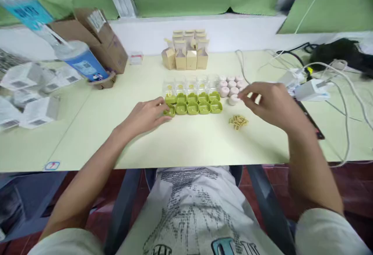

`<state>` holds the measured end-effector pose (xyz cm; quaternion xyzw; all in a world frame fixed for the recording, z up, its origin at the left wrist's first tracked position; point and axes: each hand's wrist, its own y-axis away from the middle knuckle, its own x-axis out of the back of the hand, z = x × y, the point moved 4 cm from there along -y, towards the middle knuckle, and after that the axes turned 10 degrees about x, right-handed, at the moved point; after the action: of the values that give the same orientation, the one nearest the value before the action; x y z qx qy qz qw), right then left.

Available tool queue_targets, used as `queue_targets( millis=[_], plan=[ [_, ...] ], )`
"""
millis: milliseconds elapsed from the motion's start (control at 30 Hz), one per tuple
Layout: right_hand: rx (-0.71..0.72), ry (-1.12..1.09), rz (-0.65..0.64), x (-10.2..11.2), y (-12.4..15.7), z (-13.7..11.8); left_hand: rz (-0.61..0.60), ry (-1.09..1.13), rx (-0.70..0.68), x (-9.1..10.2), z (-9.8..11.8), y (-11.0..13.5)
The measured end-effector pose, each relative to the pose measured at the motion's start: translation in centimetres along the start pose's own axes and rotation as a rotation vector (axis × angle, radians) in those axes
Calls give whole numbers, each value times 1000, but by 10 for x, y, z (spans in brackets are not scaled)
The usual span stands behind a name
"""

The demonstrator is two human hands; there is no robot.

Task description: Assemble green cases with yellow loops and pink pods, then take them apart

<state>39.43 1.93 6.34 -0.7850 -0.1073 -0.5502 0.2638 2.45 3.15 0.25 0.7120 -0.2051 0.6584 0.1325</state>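
Small green cups (192, 109) stand in two rows on the table. My left hand (147, 116) is at the left end of the front row, its fingers curled round the end green cup (169, 111). Behind the cups is a row of clear plastic covers (190, 82) with yellow bits inside. Several pale pink round pieces (224, 91) are grouped to the right of the cups. My right hand (269, 101) has thumb and forefinger pinched at the edge of the front pink piece (233, 99). A small heap of yellowish rings or loops (238, 121) lies just below it.
Open small cardboard boxes (186, 58) stand against the wall. White boxes (40, 111), a blue-labelled container (87, 64) and a brown carton (110, 49) occupy the left. Cables, white chargers (311, 90) and a dark flat device (311, 121) lie at the right.
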Motion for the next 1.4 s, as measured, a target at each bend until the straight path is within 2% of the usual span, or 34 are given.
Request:
queue_targets(
  millis=[100,167,333,500,600,733,800,900,1033,1100,1167,1267,1400],
  plan=[
    [-35,-18,-279,-18,25,10,-16,-13,10,-10,2,12],
    [-50,28,-385,-29,32,10,-5,15,1,-8,4,19],
    [-127,264,-515,-52,15,-9,107,238,-35,24,20,24],
    [-165,315,-611,-61,0,-21,248,438,-123,54,40,11],
    [-185,317,-622,-61,-3,-23,324,509,-152,56,47,3],
    [-216,350,-632,-65,-5,-23,366,591,-183,47,51,-1],
    [-201,343,-589,-64,-5,-22,389,613,-185,44,49,-1],
    [-133,202,-418,-52,-4,-22,424,633,-205,44,47,-3],
    [39,-343,-126,-30,-4,-38,468,643,-226,48,48,-5],
    [141,-652,-52,-27,-6,-54,484,651,-238,49,50,-6],
    [223,-858,9,-30,-9,-70,487,666,-261,50,54,-6],
    [285,-942,156,-39,-14,-84,497,670,-291,50,59,-6],
    [254,-776,392,-47,-13,-81,532,620,-304,51,62,-6]
  ],
)
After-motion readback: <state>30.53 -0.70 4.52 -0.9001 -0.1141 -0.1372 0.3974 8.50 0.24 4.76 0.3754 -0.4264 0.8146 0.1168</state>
